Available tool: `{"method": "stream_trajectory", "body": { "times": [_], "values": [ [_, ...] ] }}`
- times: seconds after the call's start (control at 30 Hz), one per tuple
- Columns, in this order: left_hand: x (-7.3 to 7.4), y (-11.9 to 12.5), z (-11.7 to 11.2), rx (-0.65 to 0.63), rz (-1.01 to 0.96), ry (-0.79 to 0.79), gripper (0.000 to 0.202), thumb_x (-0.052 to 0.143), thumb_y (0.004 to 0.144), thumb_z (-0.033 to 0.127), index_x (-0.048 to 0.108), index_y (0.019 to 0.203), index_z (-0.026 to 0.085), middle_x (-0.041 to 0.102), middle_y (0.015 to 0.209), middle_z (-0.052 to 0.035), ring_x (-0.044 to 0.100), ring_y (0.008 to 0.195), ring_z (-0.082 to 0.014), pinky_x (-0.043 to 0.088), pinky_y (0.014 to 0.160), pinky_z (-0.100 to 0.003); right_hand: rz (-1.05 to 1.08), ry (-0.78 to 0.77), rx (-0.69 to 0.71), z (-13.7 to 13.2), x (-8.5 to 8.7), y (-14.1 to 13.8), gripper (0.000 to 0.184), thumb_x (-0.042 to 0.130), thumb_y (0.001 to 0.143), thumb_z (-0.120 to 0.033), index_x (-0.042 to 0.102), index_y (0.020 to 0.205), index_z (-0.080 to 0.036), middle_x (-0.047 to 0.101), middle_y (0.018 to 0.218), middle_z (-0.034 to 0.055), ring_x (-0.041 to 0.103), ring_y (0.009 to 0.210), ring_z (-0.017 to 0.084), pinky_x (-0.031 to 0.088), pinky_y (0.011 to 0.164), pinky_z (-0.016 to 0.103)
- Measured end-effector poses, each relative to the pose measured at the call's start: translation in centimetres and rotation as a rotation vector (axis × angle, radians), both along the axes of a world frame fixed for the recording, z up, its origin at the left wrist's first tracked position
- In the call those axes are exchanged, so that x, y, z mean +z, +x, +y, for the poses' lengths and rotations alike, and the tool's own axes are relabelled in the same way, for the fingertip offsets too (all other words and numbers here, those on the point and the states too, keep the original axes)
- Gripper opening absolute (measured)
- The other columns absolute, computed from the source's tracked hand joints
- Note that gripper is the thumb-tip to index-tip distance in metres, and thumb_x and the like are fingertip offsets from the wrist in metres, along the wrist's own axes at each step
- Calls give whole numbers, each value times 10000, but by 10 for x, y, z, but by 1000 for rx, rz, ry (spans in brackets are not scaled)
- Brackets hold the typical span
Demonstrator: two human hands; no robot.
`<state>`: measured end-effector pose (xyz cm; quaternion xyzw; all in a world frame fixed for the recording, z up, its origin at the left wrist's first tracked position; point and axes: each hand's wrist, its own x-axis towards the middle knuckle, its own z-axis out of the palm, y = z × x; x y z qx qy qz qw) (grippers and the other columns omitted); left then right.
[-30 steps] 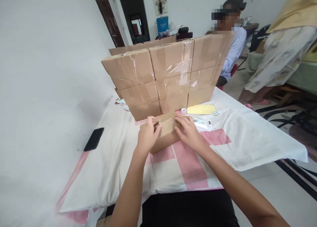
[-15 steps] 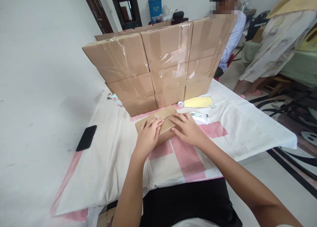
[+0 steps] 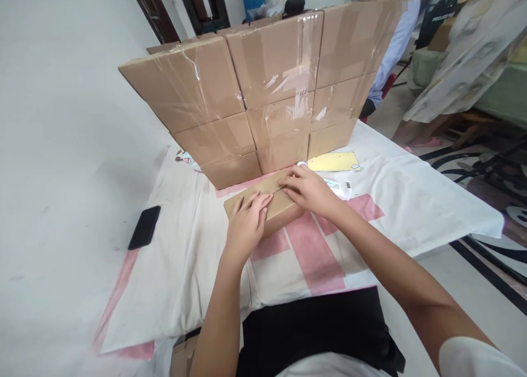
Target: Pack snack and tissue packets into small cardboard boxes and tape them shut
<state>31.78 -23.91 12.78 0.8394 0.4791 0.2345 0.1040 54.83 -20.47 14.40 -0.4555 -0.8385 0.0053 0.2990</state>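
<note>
A small flat cardboard box (image 3: 241,200) lies on the table in front of me. My left hand (image 3: 246,227) rests flat on its near flap, fingers stretched out. My right hand (image 3: 308,190) presses on the far right part of the lid, fingers bent down over the seam. Just beyond my right hand lie a white tape dispenser (image 3: 341,186), a small roll of clear tape (image 3: 302,163) and a yellow sheet (image 3: 334,161).
A wall of taped cardboard boxes (image 3: 263,86) is stacked at the back of the table. A black phone (image 3: 144,227) lies on the white and pink cloth (image 3: 411,201) at the left. A seated person (image 3: 391,42) and a standing person (image 3: 465,53) are at the right.
The box flaps have been pushed down flat. My right hand has slid toward the far side of the lid. My view has tilted down and closer.
</note>
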Motion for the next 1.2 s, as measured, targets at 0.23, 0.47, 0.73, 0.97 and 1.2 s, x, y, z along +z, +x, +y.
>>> {"method": "stream_trajectory", "body": {
  "times": [0.23,0.47,0.73,0.97,1.2],
  "values": [
    [1,-1,3,7,-9,25,418,335,1048,198,548,1395,294,639,1446,-18,504,1433,-219,318,1225,-504,-349,111,86,16,7,-6,258,413,1045,-153,666,1002,-134,623,1053,155,477,955,293,381,840,399],
    [1,0,5,11,-3,25,405,341,1046,207,561,1372,299,649,1432,-15,516,1418,-225,338,1209,-502,-327,-48,91,20,8,-6,187,430,1023,-116,616,1037,-107,649,1032,163,551,926,282,398,811,365],
    [3,1,2,15,6,21,402,341,1040,193,563,1357,304,655,1421,-20,518,1414,-227,343,1199,-514,-220,-339,225,33,33,-5,117,519,952,-100,620,975,-155,703,977,104,607,829,216,390,717,293],
    [3,2,0,18,5,18,410,340,1042,197,552,1374,314,651,1428,-25,499,1433,-228,327,1211,-531,-222,-382,288,41,34,-7,215,545,875,-38,688,972,-165,729,1051,104,655,947,239,427,783,302],
    [3,2,1,14,7,12,410,335,1043,199,553,1370,314,658,1418,-28,501,1432,-229,335,1209,-538,-259,-480,257,46,40,-9,187,539,849,-33,655,852,-180,725,938,74,613,780,191,391,690,280]
  ]
}}
